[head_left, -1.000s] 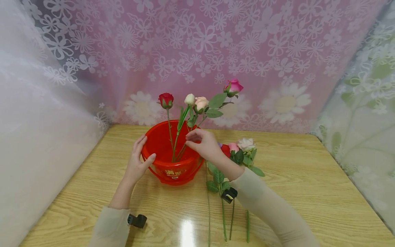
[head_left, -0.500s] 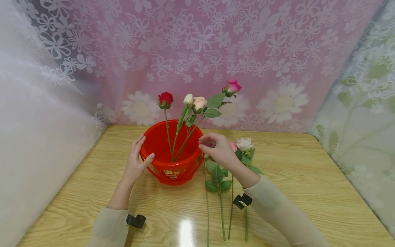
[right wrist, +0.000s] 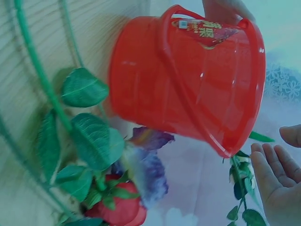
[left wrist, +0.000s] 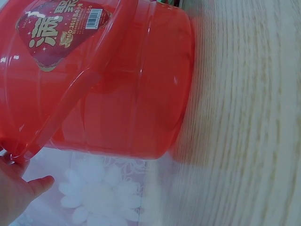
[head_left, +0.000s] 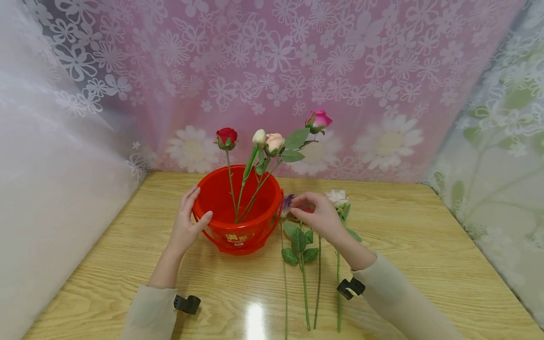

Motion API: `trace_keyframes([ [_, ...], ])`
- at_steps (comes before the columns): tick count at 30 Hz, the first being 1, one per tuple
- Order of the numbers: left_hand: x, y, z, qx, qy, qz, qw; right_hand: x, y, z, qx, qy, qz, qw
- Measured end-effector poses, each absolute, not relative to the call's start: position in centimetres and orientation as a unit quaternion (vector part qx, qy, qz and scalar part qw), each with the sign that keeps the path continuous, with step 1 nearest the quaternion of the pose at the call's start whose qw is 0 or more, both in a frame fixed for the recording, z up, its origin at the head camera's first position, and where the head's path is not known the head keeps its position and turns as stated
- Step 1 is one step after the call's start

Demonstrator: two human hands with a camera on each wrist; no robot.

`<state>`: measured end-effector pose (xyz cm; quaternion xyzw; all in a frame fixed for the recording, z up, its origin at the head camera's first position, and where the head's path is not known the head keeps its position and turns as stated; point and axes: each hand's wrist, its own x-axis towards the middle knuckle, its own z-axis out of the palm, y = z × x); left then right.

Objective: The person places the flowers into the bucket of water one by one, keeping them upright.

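Observation:
My left hand rests against the left side of a red plastic bucket, its fingers and thumb spread at the rim. In the left wrist view the thumb sticks out beside the bucket handle. Inside the bucket lean a red rose, a white tulip, a peach rose and a magenta rose. My right hand, fingers loosely bent and holding nothing, is over flowers right of the bucket. It partly hides a red rose there.
A purple flower lies close to the bucket's right side, with a white rose farther right. Their long stems and some green leaves stretch toward the front of the wooden table. Behind hangs a pink flowered curtain.
My right hand has moved right, away from the stems in the bucket, to above the flowers on the table. My left hand has stayed at the bucket's rim.

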<state>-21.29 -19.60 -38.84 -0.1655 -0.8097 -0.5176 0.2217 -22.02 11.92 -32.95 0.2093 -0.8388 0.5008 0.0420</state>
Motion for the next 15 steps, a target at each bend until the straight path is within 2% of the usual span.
trace_keyframes([
  [15,-21.4,-19.6,-38.9,-0.164,-0.810,-0.518,0.220,-21.1,15.8,-35.3,0.161,-0.842,0.515,0.030],
])
